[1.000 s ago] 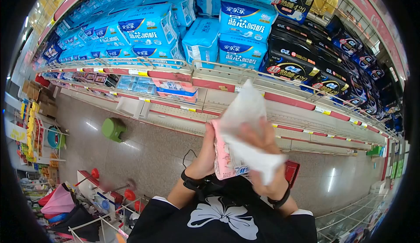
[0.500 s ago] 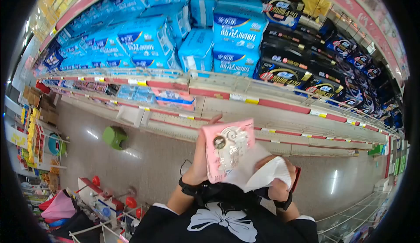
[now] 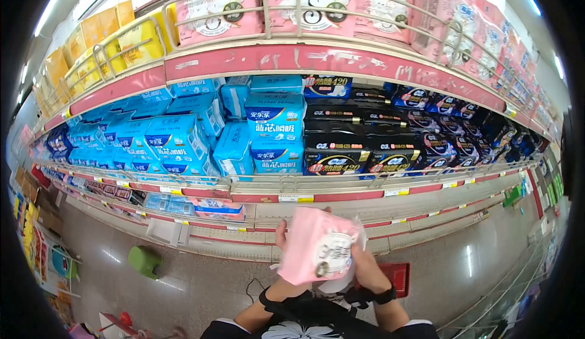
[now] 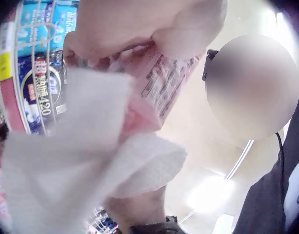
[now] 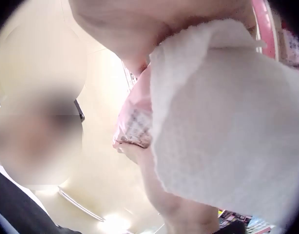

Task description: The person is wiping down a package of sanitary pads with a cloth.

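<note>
A soft pink printed packet (image 3: 320, 244) is held up in front of the lower shelves. My left hand (image 4: 144, 27) grips it from its left side, with fingertips showing past its edge in the head view. A crumpled white cloth (image 5: 227, 126), thin and tissue-like, hangs from my right hand (image 3: 368, 267). That hand is at the packet's right side, the thumb against its edge. In the head view most of the cloth is behind and below the packet; in both wrist views it covers much of the hands' work.
Blue packs (image 3: 274, 125) and black packs (image 3: 335, 150) fill the shelf ahead behind a wire rail (image 3: 390, 180). Pink packs (image 3: 311, 3) stand on the shelf above. A green stool (image 3: 144, 261) is on the floor at left; a red basket (image 3: 396, 278) is low at right.
The head view has tilted up, bringing the upper shelf in. My right hand has moved from below with the cloth to the packet's right side. The packet has turned and tilted.
</note>
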`<action>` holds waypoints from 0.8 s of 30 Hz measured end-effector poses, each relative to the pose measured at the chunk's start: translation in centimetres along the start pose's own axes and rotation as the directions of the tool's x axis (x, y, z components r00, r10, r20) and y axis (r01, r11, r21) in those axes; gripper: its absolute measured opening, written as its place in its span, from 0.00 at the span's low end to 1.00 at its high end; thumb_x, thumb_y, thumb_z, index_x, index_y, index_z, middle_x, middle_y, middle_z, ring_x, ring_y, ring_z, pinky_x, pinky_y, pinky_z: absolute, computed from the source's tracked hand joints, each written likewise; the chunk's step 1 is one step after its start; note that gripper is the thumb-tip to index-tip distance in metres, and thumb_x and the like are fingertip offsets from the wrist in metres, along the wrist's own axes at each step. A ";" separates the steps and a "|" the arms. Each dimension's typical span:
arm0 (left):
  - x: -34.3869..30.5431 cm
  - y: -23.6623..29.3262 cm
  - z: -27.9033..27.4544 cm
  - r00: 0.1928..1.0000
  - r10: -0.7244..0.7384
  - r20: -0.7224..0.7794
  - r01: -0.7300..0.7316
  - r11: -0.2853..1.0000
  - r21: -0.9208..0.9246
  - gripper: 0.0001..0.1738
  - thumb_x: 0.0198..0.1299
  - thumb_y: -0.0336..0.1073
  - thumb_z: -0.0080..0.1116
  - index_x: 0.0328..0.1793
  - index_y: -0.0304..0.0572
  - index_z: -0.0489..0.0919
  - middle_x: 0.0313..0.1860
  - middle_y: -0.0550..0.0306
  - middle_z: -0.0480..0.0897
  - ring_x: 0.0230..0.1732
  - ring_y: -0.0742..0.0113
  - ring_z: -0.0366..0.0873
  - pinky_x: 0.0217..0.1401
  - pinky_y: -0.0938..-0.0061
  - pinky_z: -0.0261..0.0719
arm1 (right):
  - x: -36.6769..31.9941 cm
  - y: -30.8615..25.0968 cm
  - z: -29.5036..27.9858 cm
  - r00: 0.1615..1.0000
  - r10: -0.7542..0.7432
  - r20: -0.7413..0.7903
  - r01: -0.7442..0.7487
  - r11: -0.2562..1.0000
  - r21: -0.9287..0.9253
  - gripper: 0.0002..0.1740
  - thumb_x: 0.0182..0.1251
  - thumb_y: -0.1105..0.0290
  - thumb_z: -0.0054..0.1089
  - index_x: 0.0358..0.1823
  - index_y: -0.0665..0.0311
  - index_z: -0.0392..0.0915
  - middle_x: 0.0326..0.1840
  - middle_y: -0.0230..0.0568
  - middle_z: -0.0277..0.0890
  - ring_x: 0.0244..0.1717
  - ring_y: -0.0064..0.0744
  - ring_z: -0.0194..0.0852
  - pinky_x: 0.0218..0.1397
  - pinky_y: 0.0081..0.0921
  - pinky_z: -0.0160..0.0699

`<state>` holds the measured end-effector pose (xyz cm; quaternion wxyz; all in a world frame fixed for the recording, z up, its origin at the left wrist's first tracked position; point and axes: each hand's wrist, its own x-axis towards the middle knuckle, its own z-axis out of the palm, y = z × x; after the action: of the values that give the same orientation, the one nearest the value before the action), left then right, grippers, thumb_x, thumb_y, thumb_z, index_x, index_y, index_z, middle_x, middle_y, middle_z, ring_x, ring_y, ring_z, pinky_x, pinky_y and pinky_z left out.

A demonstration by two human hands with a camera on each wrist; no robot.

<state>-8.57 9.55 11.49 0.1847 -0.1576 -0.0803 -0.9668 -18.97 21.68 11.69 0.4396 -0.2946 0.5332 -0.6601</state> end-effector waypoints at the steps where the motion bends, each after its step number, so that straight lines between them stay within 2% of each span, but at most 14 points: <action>1: -0.2 0.0 0.0 1.000 -0.001 -0.002 0.001 1.000 0.001 0.39 0.56 0.59 0.42 0.65 0.37 0.59 0.67 0.51 0.58 0.68 0.60 0.53 0.68 0.57 0.43 | 0.1 -0.2 0.1 0.999 -0.044 -0.016 0.044 0.999 0.000 0.34 0.63 0.64 0.50 0.66 0.69 0.47 0.61 0.41 0.59 0.60 0.30 0.57 0.62 0.28 0.57; 4: -0.9 -0.2 0.2 0.989 -0.064 -0.130 0.140 0.646 0.750 0.36 0.60 0.51 0.45 0.70 0.51 0.45 0.69 0.45 0.53 0.70 0.54 0.50 0.67 0.53 0.41 | -0.6 -3.7 -0.6 0.987 -0.140 -0.082 0.143 0.989 0.035 0.36 0.60 0.70 0.53 0.66 0.69 0.46 0.60 0.40 0.59 0.60 0.30 0.57 0.63 0.30 0.56; 5: -1.1 -0.7 0.1 0.956 0.198 -0.215 0.020 0.691 0.723 0.47 0.56 0.32 0.55 0.68 0.62 0.31 0.68 0.35 0.52 0.69 0.45 0.49 0.66 0.52 0.45 | -1.4 -6.4 -2.1 0.956 -0.207 -0.208 0.186 0.976 -0.114 0.35 0.59 0.72 0.54 0.66 0.69 0.48 0.59 0.41 0.61 0.58 0.31 0.58 0.62 0.30 0.57; 6: -0.3 0.6 2.4 0.888 0.170 0.427 -0.428 -0.035 0.903 0.55 0.50 0.20 0.57 0.66 0.67 0.26 0.67 0.28 0.51 0.67 0.38 0.51 0.64 0.52 0.51 | -2.2 -8.2 -3.3 0.905 -0.277 -0.322 0.198 0.946 -0.257 0.35 0.57 0.74 0.55 0.65 0.69 0.50 0.57 0.41 0.63 0.57 0.32 0.60 0.61 0.31 0.58; 7: -0.2 1.0 2.6 0.896 0.197 0.398 -0.402 -0.023 0.915 0.54 0.51 0.21 0.56 0.67 0.66 0.27 0.66 0.30 0.54 0.67 0.40 0.53 0.63 0.54 0.54 | -1.4 -7.2 -3.4 0.723 -0.581 -0.374 0.371 0.783 -0.499 0.31 0.56 0.74 0.56 0.61 0.70 0.56 0.53 0.44 0.67 0.53 0.37 0.65 0.59 0.33 0.61; 8: -0.6 1.4 2.8 0.900 0.230 0.369 -0.377 -0.009 0.926 0.52 0.53 0.21 0.54 0.67 0.66 0.28 0.65 0.32 0.56 0.66 0.42 0.55 0.62 0.55 0.57 | -1.8 -8.9 -3.7 0.725 -0.582 -0.368 0.371 0.781 -0.503 0.31 0.56 0.74 0.56 0.61 0.70 0.56 0.53 0.44 0.67 0.53 0.37 0.65 0.59 0.33 0.61; 9: -0.9 1.8 2.8 0.898 0.232 0.375 -0.383 -0.008 0.924 0.52 0.53 0.21 0.54 0.67 0.66 0.28 0.65 0.32 0.56 0.66 0.42 0.55 0.62 0.55 0.57 | -2.1 -13.4 -3.4 0.360 -0.788 -0.499 0.599 0.606 -0.523 0.23 0.59 0.70 0.52 0.56 0.70 0.63 0.50 0.46 0.69 0.51 0.38 0.67 0.57 0.34 0.62; 10: -1.4 2.1 2.7 0.909 0.266 0.323 -0.355 0.081 0.932 0.50 0.53 0.20 0.53 0.67 0.65 0.29 0.62 0.34 0.59 0.64 0.45 0.59 0.60 0.57 0.59 | -2.0 -17.2 -3.1 -0.068 -0.808 -0.586 0.728 0.362 -0.583 0.19 0.61 0.66 0.48 0.50 0.70 0.70 0.47 0.48 0.72 0.50 0.40 0.69 0.56 0.36 0.63; 11: -1.7 2.4 2.5 0.913 0.297 0.280 -0.339 0.168 0.926 0.49 0.54 0.20 0.51 0.67 0.63 0.30 0.60 0.37 0.63 0.62 0.47 0.63 0.59 0.59 0.62 | -2.0 -21.2 -2.2 -0.213 -0.865 -0.455 0.687 0.198 -0.699 0.19 0.61 0.66 0.49 0.50 0.70 0.70 0.46 0.46 0.72 0.48 0.38 0.70 0.54 0.34 0.65; 12: -2.0 2.5 2.2 0.911 0.297 0.288 -0.346 0.168 0.923 0.49 0.54 0.20 0.51 0.67 0.63 0.30 0.60 0.37 0.63 0.62 0.47 0.63 0.59 0.59 0.62 | -1.7 -24.4 -0.9 -0.248 -0.931 -0.267 0.643 0.047 -0.764 0.19 0.60 0.66 0.51 0.50 0.69 0.70 0.45 0.45 0.73 0.47 0.36 0.70 0.53 0.32 0.66; 14: -2.6 2.5 1.3 0.929 0.346 0.133 -0.267 0.377 0.887 0.42 0.56 0.18 0.47 0.68 0.55 0.37 0.51 0.42 0.70 0.55 0.55 0.71 0.55 0.63 0.66 | 0.2 -28.8 2.1 -0.237 -0.970 0.049 0.575 -0.180 -0.798 0.20 0.59 0.66 0.54 0.50 0.69 0.70 0.44 0.43 0.74 0.45 0.32 0.71 0.50 0.28 0.69; 18: -3.6 3.1 0.9 0.937 0.336 0.098 -0.205 0.300 0.932 0.33 0.56 0.18 0.46 0.65 0.46 0.48 0.43 0.46 0.74 0.48 0.58 0.75 0.53 0.65 0.69 | 4.6 -32.8 7.1 -0.116 -0.937 0.330 0.504 -0.341 -0.793 0.22 0.56 0.66 0.61 0.50 0.68 0.70 0.41 0.38 0.75 0.40 0.24 0.74 0.44 0.20 0.74; 20: -4.1 3.5 0.8 0.930 0.353 0.098 -0.212 0.302 0.930 0.26 0.58 0.19 0.43 0.62 0.43 0.56 0.38 0.49 0.75 0.45 0.58 0.75 0.49 0.66 0.71 | 4.3 -34.1 7.3 0.079 -0.867 0.492 0.313 -0.447 -0.838 0.23 0.57 0.67 0.59 0.53 0.69 0.68 0.42 0.39 0.74 0.43 0.25 0.73 0.46 0.21 0.73; 24: -4.9 4.3 0.9 0.923 0.380 0.064 -0.172 0.256 0.951 0.21 0.58 0.20 0.43 0.59 0.40 0.60 0.36 0.50 0.75 0.42 0.60 0.76 0.48 0.67 0.72 | 6.0 -36.2 6.6 0.265 -0.855 0.445 0.494 -0.276 -0.824 0.24 0.58 0.67 0.58 0.54 0.70 0.66 0.45 0.40 0.73 0.44 0.25 0.72 0.46 0.20 0.73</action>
<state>-2.40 7.39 11.11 0.4141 0.0559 -0.5840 -0.6960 -25.58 14.96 47.83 -0.3794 -0.6122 0.5697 -0.3958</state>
